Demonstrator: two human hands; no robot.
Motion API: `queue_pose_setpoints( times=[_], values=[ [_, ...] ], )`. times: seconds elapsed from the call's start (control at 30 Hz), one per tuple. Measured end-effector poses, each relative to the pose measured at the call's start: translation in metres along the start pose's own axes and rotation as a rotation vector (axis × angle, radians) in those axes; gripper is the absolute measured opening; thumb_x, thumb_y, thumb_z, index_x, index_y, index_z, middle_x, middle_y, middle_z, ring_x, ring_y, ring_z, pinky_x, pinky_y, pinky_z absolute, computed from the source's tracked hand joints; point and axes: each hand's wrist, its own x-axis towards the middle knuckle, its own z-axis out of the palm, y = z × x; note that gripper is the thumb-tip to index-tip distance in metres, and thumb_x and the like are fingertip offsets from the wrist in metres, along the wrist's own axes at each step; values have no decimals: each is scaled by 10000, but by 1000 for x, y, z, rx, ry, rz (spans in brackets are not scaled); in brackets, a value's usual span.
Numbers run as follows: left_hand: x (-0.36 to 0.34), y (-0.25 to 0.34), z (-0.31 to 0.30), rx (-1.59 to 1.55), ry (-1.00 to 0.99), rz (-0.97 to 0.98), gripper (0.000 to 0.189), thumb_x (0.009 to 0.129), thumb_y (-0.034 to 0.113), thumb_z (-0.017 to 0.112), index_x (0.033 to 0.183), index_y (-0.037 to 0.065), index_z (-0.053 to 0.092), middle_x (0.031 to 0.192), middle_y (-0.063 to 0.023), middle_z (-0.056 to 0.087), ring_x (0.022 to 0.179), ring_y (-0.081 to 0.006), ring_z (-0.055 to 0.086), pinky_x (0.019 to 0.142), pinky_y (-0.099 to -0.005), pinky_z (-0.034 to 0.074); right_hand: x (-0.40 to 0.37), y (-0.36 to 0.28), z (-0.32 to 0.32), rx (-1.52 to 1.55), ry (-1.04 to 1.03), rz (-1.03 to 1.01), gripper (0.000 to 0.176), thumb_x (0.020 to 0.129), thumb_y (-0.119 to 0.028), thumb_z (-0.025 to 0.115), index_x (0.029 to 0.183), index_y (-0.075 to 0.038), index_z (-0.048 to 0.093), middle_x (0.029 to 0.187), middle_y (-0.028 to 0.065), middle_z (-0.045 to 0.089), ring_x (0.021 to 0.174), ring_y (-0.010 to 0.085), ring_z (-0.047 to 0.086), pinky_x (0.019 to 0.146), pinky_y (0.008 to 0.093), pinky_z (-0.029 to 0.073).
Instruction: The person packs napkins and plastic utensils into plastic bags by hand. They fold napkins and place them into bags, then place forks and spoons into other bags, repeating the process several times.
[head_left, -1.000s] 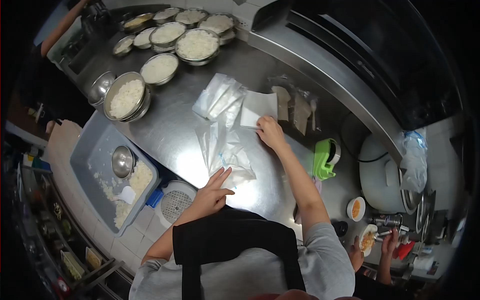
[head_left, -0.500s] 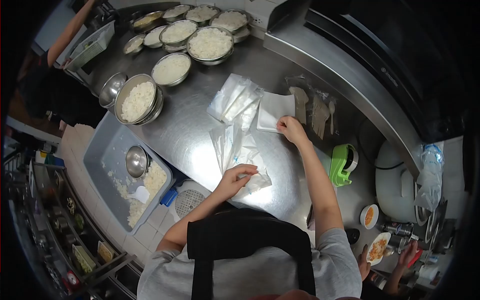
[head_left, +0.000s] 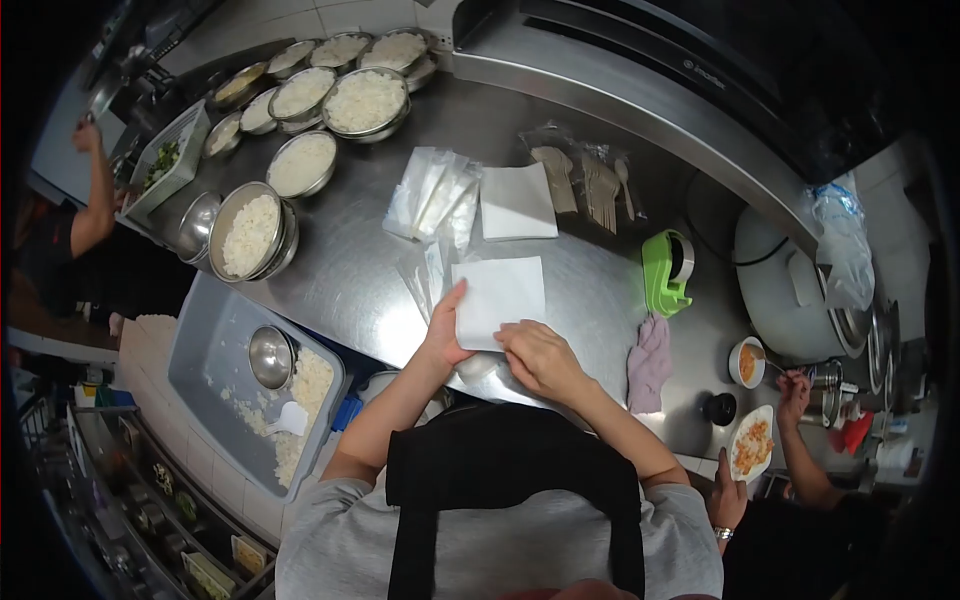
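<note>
A square white napkin (head_left: pixel 502 300) lies between my two hands near the counter's front edge. My left hand (head_left: pixel 447 325) grips its left side, thumb on top. At its lower right edge my right hand (head_left: pixel 540 358) pinches it with curled fingers. Behind it rests a stack of white napkins (head_left: pixel 518 202). Clear plastic bags (head_left: pixel 436 195) lie left of that stack, and more thin bags stick out beside and under the napkin. Packets of wooden cutlery (head_left: pixel 600 192) are behind, to the right.
Bowls of rice (head_left: pixel 366 102) crowd the back left. A grey tub (head_left: pixel 215 380) with rice stands at left. A green tape dispenser (head_left: pixel 664 275) and a purple cloth (head_left: pixel 650 365) are at right. One person works at far left; another holds a plate (head_left: pixel 752 445) at right.
My right hand has come from the napkin stack toward my left, and a napkin is now between them. The view has shifted. The person at right now reaches to a small bowl.
</note>
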Motion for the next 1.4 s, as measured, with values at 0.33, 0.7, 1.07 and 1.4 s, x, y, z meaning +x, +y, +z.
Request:
queue_pose_setpoints(
  times=[0.33, 0.7, 1.07, 1.4],
  values=[
    [-19, -24, 0, 341, 278, -240, 443, 913, 209, 418, 1258, -65, 370, 1209, -224, 482, 1094, -325, 515, 929, -442, 433, -45, -5, -17, 136, 65, 219, 126, 786, -84, 620, 889, -12, 628, 800, 83, 652, 773, 222, 632, 726, 316, 474],
    [-64, -26, 6, 425, -46, -279, 459, 941, 209, 326, 1339, -16, 280, 1332, -203, 373, 1235, -348, 374, 940, -558, 390, -20, -3, -23, 431, 112, 566, 162, 775, -128, 652, 810, 10, 574, 728, 141, 652, 672, 165, 635, 611, 268, 460],
    [-93, -22, -20, 553, -41, -197, 473, 929, 276, 379, 1297, -21, 369, 1290, -188, 439, 1186, -334, 439, 916, -532, 426, 17, 12, -15, 469, -51, 59, 137, 694, -40, 662, 678, -20, 527, 823, 98, 595, 820, 215, 568, 783, 311, 423],
    [-131, -24, -20, 416, 86, 230, 405, 924, 190, 408, 1264, -30, 391, 1208, -172, 503, 1111, -270, 517, 901, -436, 463, 32, 17, 25, 566, -306, 104, 139, 710, -15, 661, 676, -12, 526, 664, -6, 536, 645, 64, 488, 588, 216, 392]
  ],
)
